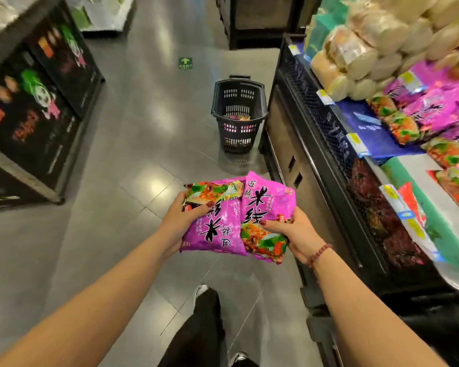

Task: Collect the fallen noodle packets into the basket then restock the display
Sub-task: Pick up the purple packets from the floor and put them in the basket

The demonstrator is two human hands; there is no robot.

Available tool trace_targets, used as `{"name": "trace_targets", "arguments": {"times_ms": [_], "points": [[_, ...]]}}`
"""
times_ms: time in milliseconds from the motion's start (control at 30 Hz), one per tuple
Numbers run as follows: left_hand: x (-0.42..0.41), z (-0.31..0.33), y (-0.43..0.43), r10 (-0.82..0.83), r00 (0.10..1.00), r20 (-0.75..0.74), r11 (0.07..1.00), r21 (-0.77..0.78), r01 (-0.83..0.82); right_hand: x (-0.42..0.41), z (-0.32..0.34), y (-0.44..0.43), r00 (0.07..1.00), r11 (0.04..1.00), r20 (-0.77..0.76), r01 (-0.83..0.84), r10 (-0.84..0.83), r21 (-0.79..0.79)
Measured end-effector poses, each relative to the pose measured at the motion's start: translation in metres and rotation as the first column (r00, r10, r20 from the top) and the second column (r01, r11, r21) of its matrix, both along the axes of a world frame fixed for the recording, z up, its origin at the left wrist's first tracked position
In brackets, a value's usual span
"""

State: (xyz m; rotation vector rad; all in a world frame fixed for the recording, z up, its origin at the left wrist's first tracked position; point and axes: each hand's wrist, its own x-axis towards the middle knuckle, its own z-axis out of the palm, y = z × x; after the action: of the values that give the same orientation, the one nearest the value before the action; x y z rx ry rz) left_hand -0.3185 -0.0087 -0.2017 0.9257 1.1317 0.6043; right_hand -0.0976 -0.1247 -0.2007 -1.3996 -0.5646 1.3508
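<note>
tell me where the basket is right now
The basket stands on the floor in the upper middle of the head view, beside the display shelf on its right.

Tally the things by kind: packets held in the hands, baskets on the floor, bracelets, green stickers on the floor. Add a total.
Packets held: 2, the left packet in the left hand and the right packet in the right hand
Baskets: 1, the basket
Bracelets: 1, the bracelet on the right wrist
Green stickers: 1, the green sticker
Total: 5
</note>
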Motion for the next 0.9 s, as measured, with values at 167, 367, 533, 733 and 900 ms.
{"name": "trace_targets", "arguments": {"times_ms": [167,367,533,733,900], "points": [[0.021,-0.012,0.096,-0.031,0.998,0.046,1.0,0.006,0.03,0.027,-0.009,0.095,0.999,0.999,0.021,0.041,-0.04,-0.024],[0.048,-0.005,0.236,-0.078,0.993,0.094,0.997,-0.013,0.079,0.052,-0.002,0.228,0.995,0.995,-0.001,0.098,-0.098,0.005],[0.078,0.002,0.33,-0.082,0.994,0.074,0.997,-0.01,0.083,0.073,-0.003,0.313,0.982,0.982,0.013,0.189,-0.189,0.005],[0.118,-0.012,0.418,-0.066,0.997,0.036,0.997,-0.029,0.067,0.119,-0.02,0.404,0.982,0.982,0.037,0.185,-0.183,-0.046],[0.166,-0.02,0.501,-0.023,1.0,0.011,1.0,-0.006,0.023,0.174,-0.033,0.5,0.989,0.989,0.039,0.143,-0.141,-0.035]]}}
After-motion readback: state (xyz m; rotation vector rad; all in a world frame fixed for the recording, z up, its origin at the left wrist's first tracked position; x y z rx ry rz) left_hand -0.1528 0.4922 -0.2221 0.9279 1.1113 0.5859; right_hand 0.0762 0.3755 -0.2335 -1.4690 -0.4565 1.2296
